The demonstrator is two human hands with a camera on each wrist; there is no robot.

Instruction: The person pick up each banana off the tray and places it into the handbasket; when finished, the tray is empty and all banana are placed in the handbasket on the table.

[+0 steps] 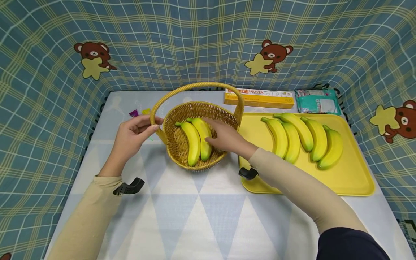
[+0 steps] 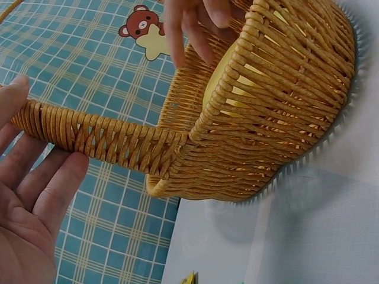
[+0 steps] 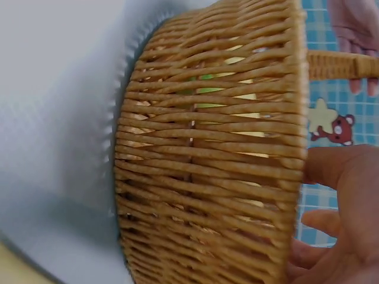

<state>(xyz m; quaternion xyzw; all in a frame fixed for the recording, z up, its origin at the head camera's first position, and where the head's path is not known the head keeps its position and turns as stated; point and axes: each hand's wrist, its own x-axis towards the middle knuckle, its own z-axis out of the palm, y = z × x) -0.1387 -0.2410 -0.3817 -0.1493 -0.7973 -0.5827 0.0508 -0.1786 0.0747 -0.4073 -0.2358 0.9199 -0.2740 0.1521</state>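
Observation:
A wicker basket (image 1: 198, 104) with a tall arched handle stands on the table, two yellow bananas (image 1: 194, 142) side by side inside it. On its left, my left hand (image 1: 133, 131) holds the lower handle; the left wrist view shows the thumb in front and fingers behind (image 2: 59, 189). My right hand (image 1: 225, 135) reaches over the right rim, its thumb and index finger spread beside the right-hand banana, overlapping its edge. In the right wrist view the basket wall (image 3: 207, 148) hides most of the bananas and the fingertips.
Several bananas (image 1: 331, 148) lie on a yellow tray (image 1: 354, 177) at the right, under my right forearm. Behind it are a pasta box (image 1: 260, 99) and a teal packet (image 1: 317, 102). Small purple (image 1: 134, 113) and yellow wrappers (image 1: 146, 111) lie behind my left hand.

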